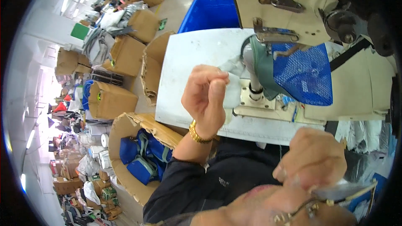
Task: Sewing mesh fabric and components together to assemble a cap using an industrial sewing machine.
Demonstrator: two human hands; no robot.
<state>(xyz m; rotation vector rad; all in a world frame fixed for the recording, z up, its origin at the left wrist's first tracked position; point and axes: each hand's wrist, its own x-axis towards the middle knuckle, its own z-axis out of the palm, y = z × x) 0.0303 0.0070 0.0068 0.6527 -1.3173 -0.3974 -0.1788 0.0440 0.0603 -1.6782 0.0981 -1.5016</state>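
My left hand (205,96), with a gold bracelet at the wrist, is raised over the white table (188,65). Its fingers are curled and thumb and forefinger pinch together; anything between them is too small to make out. Closer to my body, my right hand (316,157) is curled closed, its fingertips mostly hidden. Beyond both hands, a blue mesh piece (303,75) with grey-green trim (263,67) hangs around the post (251,65) of a sewing machine (284,6). Neither hand touches it.
A cardboard box (125,184) at my left holds several blue pieces with grey-green trim. Behind the table stands a blue plastic bin (211,12). More cardboard boxes (111,100) line the floor on the left. The machine's head overhangs the table at the right.
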